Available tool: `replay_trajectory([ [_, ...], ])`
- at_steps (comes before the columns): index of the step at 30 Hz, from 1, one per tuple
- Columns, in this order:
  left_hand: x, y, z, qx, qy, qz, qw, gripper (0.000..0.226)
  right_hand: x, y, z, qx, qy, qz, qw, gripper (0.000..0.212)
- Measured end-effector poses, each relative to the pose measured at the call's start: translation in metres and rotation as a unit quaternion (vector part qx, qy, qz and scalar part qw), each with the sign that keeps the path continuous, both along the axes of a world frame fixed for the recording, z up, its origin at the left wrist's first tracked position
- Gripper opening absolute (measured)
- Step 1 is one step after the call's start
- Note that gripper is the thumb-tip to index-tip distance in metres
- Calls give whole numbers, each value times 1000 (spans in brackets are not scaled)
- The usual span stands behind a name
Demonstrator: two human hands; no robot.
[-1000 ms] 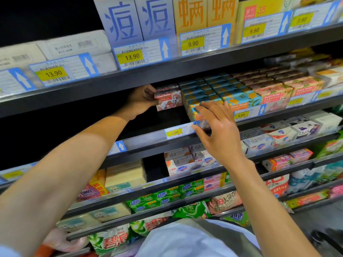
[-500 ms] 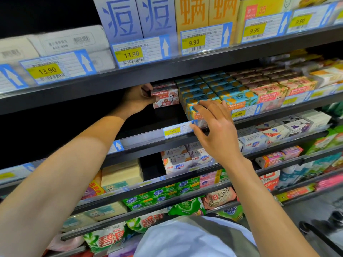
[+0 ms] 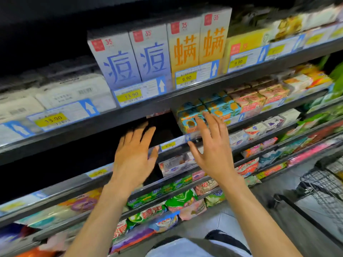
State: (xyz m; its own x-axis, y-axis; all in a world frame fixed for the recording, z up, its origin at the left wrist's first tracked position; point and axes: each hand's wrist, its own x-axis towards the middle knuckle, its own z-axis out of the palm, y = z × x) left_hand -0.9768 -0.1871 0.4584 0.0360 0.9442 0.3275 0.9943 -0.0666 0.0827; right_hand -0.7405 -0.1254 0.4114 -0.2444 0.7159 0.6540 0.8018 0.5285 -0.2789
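Shelf rack (image 3: 111, 123) stocked with boxed soap, fronts faced to aisle for reading. Teal-orange soap boxes (image 3: 219, 108) packed tight at second shelf's front edge, beside dark gap. Left hand (image 3: 133, 158) flat, fingers straight, empty, before gap. Right hand (image 3: 213, 154) spread, empty, just off boxes' front-left corner, likely squaring stack.

Teal soap boxes (image 3: 191, 120), splashed with orange print. Those lilac cartons (image 3: 118, 62) show big blue characters, the yellow cartons (image 3: 185, 51) orange ones. White price tags (image 3: 194, 76), yellow patches, blue edges.
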Motion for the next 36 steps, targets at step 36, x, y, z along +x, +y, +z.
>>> replay_trajectory([
  [36,609,-47,-97,-125,48,-427,894,69,557,-239,-83,-301,-69,-441,842,80],
])
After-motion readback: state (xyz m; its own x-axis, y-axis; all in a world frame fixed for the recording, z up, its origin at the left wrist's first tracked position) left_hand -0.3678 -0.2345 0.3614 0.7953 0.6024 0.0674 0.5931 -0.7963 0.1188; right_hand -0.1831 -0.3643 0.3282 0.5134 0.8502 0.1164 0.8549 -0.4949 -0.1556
